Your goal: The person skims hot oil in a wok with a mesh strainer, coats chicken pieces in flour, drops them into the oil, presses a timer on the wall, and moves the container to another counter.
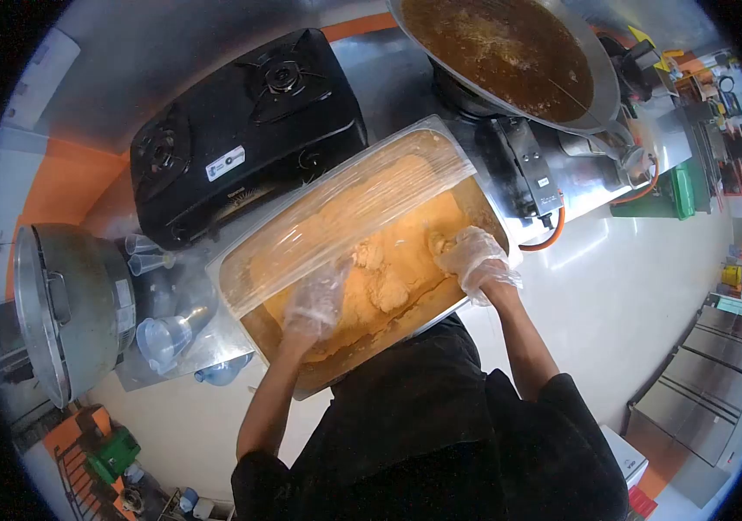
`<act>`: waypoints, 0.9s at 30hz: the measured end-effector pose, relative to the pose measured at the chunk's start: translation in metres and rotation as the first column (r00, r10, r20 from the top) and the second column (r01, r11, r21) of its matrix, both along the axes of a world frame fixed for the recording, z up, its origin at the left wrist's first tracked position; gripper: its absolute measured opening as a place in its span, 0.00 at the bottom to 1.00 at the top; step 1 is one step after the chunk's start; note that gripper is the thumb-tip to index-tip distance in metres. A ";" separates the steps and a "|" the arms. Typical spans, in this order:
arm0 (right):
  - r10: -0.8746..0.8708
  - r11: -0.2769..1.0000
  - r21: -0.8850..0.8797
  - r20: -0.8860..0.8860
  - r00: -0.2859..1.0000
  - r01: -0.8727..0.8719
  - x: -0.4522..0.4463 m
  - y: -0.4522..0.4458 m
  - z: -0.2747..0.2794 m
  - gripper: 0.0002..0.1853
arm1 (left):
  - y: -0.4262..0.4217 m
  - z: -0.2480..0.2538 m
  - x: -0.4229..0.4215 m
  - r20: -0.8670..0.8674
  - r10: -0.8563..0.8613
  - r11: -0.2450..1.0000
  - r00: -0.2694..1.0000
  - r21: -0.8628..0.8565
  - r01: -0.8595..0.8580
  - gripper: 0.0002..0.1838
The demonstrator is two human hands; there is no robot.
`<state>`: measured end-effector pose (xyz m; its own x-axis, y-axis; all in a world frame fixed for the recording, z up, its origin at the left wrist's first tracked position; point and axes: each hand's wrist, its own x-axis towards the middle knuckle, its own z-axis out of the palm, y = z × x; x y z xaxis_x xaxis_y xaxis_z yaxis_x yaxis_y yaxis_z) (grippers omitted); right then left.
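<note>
A metal tray (308, 379) of orange-yellow breading powder stands on the steel counter, its far part covered by clear plastic film (336, 208). My left hand (319, 300), in a clear plastic glove, reaches into the powder beside some coated pieces (388, 288); its fingertips are partly hidden near the film's edge. At the tray's right side my right hand (472, 256), also gloved, has its fingers curled round a coated piece (440, 244).
A black two-burner stove (249, 130) lies beyond the tray. A large wok of bubbling brown oil (510, 56) stands at the upper right. Left are a big lidded pot (85, 304) and clear plastic cups (163, 339). An orange hose (553, 233) hangs at the counter's edge.
</note>
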<state>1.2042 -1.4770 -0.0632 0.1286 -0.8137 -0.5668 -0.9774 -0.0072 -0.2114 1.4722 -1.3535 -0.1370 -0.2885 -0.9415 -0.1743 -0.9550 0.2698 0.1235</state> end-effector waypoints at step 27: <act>-0.219 0.974 -0.016 0.212 0.953 0.227 0.011 0.000 -0.014 0.13 | -0.052 -0.047 -0.059 -0.667 0.582 0.762 0.465 0.248 -0.597 0.25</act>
